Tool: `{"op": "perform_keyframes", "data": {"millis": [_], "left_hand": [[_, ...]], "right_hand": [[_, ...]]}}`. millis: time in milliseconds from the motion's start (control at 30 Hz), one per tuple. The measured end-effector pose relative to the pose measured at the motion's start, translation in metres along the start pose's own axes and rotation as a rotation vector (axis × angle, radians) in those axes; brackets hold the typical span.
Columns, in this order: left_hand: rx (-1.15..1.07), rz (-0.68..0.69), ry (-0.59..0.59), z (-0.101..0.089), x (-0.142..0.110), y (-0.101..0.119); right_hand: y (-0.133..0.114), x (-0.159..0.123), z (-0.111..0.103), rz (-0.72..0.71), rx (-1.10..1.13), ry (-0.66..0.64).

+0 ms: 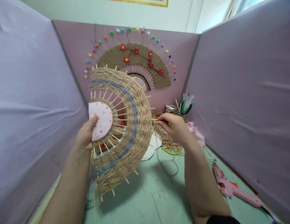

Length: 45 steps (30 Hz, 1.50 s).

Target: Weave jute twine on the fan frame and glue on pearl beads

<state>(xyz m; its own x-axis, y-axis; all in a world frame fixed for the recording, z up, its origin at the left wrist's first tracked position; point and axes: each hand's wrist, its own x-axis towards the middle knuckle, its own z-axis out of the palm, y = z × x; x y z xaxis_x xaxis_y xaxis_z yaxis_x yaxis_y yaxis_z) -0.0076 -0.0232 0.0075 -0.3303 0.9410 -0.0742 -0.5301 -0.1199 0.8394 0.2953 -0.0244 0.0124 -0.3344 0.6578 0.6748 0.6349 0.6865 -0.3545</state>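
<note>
My left hand (86, 134) grips the pink dotted centre (101, 119) of a half-round woven fan (126, 124) and holds it upright above the table. The fan is jute twine wound over thin wooden sticks, with a blue band through the weave. My right hand (174, 126) is at the fan's right edge, its fingers pinched around the twine at the tip of a stick (154, 119). Loose twine (167, 138) lies coiled under that hand.
A finished fan (137, 62) with red flowers and coloured pom-poms hangs on the back partition. A cup of tools (183, 109) stands at the back right. A pink glue gun (229, 186) lies on the green table (147, 193) at the right. Purple partitions close both sides.
</note>
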Motion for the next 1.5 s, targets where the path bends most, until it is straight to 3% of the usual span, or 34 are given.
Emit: {"op": "perform_keyframes", "data": {"millis": [300,667,867,1000,1200,1500], "left_hand": [[0.026,-0.003,0.005,0.000,0.000,0.000],[0.158,-0.051,-0.122,-0.001,-0.004,0.000],[0.075,-0.071,-0.056,0.001,-0.005,0.001],[0.076,-0.119,-0.072,0.001,-0.007,0.001],[0.116,-0.171,-0.053,0.005,-0.012,0.000],[0.129,-0.188,-0.078,0.003,-0.008,0.000]], "right_hand": [[-0.011,-0.002,-0.009,-0.031,-0.007,0.113],[-0.008,-0.002,-0.009,-0.009,0.021,-0.015],[-0.005,-0.004,-0.011,0.088,0.046,0.059],[-0.003,-0.004,-0.009,0.128,0.095,0.041],[0.000,0.000,-0.004,0.123,0.148,-0.027],[0.000,-0.001,-0.010,0.063,0.106,0.068]]}}
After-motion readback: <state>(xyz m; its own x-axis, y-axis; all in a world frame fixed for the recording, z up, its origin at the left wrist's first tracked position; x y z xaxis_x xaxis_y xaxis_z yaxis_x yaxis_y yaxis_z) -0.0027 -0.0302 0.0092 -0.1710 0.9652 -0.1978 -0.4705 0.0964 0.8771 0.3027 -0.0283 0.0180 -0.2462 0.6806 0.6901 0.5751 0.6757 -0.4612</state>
